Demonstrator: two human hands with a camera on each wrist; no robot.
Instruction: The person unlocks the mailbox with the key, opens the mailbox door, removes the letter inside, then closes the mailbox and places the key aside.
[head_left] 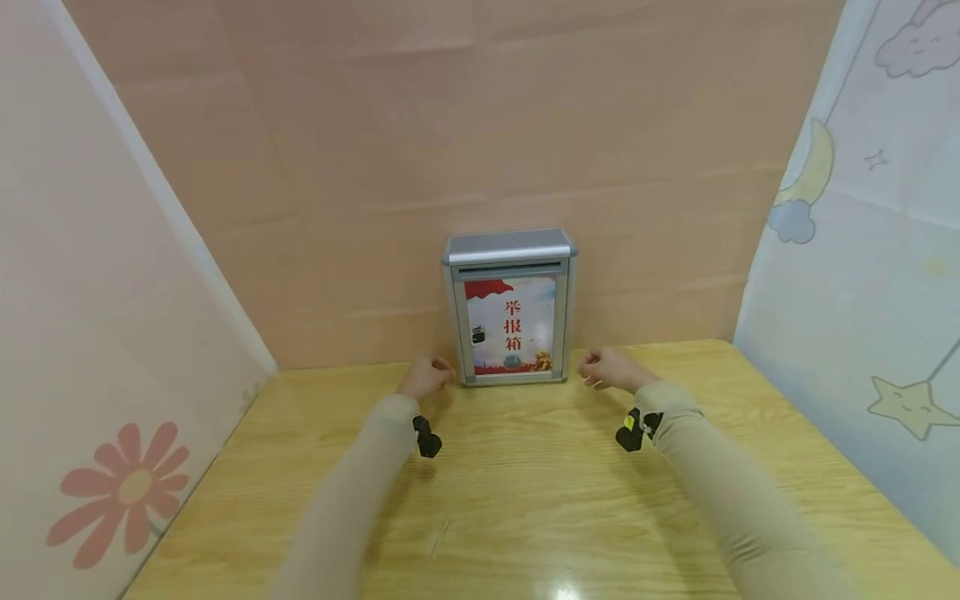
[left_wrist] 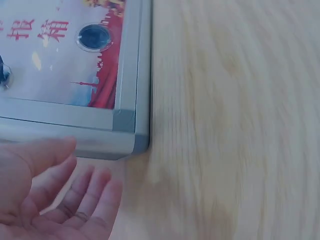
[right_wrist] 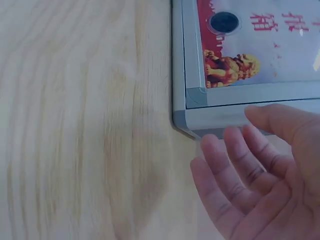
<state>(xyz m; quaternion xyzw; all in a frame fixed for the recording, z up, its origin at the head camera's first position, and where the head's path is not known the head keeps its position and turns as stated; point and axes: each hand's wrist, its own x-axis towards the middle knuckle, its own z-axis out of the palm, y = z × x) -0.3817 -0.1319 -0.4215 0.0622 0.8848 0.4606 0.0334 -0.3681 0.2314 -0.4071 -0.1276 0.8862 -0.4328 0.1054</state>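
A grey metal report box (head_left: 512, 310) with a slot near its top and red characters on its front panel stands upright at the back of the wooden table. My left hand (head_left: 427, 377) is beside its lower left side, fingers loosely bent. On the other side, my right hand (head_left: 611, 369) is near the lower right edge, fingers relaxed. In the left wrist view, the thumb of the left hand (left_wrist: 65, 195) overlaps the box's side. The right wrist view has the right hand (right_wrist: 260, 175) with fingers spread at the box's edge and nothing in the palm.
The light wooden table (head_left: 517, 492) reaches back to a peach-coloured cloth wall (head_left: 480, 125). Patterned panels stand on both sides, one with a pink flower (head_left: 123, 492), the other with a star (head_left: 911, 406). A small dark lock (head_left: 478, 335) sits on the box's front left.
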